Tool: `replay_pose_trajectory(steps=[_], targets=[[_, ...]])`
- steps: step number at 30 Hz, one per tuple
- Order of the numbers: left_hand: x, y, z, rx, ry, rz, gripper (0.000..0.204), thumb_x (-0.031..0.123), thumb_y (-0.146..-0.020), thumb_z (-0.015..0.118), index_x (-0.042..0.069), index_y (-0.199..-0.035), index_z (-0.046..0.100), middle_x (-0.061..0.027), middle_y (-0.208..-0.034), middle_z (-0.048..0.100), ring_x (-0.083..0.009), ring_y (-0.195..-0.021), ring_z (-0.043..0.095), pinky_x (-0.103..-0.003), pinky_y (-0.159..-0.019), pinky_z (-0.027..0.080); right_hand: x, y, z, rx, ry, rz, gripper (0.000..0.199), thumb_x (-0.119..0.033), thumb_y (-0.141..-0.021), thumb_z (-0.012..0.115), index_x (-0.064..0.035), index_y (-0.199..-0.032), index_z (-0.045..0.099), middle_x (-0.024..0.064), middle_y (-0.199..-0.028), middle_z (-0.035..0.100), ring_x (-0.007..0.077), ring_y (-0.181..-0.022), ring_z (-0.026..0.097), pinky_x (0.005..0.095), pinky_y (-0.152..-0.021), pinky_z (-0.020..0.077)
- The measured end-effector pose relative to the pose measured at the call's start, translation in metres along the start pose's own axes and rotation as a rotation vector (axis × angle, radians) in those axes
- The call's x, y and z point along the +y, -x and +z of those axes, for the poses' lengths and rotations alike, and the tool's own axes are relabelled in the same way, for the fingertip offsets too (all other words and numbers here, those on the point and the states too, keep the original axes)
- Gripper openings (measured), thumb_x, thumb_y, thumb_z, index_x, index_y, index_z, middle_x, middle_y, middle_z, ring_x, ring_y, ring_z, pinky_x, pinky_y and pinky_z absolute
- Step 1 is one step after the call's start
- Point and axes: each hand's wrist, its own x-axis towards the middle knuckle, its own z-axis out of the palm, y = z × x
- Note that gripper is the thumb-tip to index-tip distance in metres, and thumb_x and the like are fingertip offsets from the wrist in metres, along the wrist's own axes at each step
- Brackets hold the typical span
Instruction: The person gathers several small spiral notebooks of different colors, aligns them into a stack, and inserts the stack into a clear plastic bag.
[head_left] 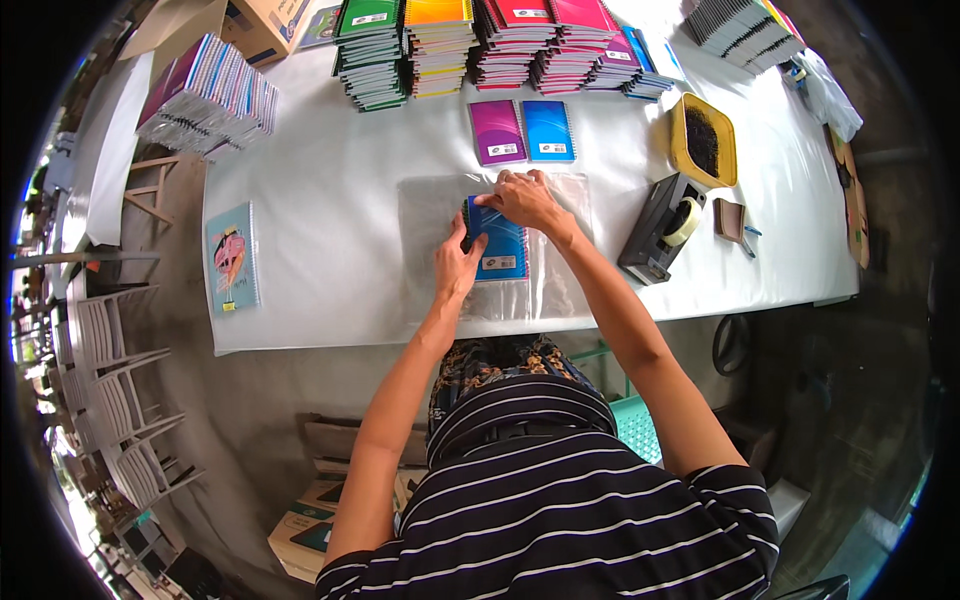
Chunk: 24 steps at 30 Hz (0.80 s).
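A blue spiral notebook (pixel 507 250) lies on a clear plastic sheet (pixel 425 215) near the table's front edge. A sliver of pink edge shows along its right side, perhaps another notebook underneath. My left hand (pixel 458 262) grips the left edge, thumb resting on the cover and fingers along the side. At the top edge, my right hand (pixel 526 200) is closed with curled fingers, its thumb against the cover's upper left. Just beyond the sheet lie a purple notebook (pixel 497 130) and another blue notebook (pixel 548 128), side by side.
Notebook stacks (pixel 440 45) in several colours line the far side. Another stack (pixel 210 100) stands far left, near a light-blue notebook (pixel 232 258). To the right are a tape dispenser (pixel 650 232), a yellow tub (pixel 728 150) with dark contents and a small brown object (pixel 730 220).
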Motion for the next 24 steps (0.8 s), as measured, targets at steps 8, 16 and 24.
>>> replay_pose_trajectory(steps=[8, 16, 24], targets=[[0.014, 0.004, -0.011, -0.101, 0.01, -0.155, 0.066, 0.034, -0.089, 0.06, -0.005, -0.138, 0.04, -0.0277, -0.123, 0.056, -0.0391, -0.107, 0.06, -0.04, -0.088, 0.048, 0.016, 0.048, -0.014, 0.616, -0.286, -0.225, 0.023, -0.011, -0.086, 0.062, -0.007, -0.108, 0.066, 0.0084, -0.12, 0.061, 0.026, -0.116, 0.054, 0.0469, -0.105, 0.033], [0.025, 0.005, -0.015, -0.153, 0.033, -0.229, 0.064, 0.034, -0.09, 0.058, -0.004, -0.138, 0.039, -0.0288, -0.119, 0.058, -0.0386, -0.105, 0.062, -0.038, -0.086, 0.048, -0.003, 0.11, 0.011, 0.368, -0.145, -0.49, 0.046, 0.005, -0.069, 0.065, -0.0128, -0.112, 0.067, 0.0002, -0.123, 0.06, 0.0164, -0.121, 0.051, 0.0459, -0.105, 0.0318], [-0.02, 0.085, -0.053, 0.201, -0.764, -0.028, 0.055, 0.03, -0.09, 0.061, 0.009, -0.139, 0.047, -0.0198, -0.148, 0.035, -0.0428, -0.14, 0.021, -0.06, -0.109, 0.022, -0.018, 0.116, 0.003, 0.329, -0.04, -0.4, 0.03, -0.001, -0.079, 0.055, -0.0105, -0.104, 0.069, 0.0018, -0.117, 0.061, 0.0178, -0.122, 0.049, 0.0496, -0.107, 0.0273]])
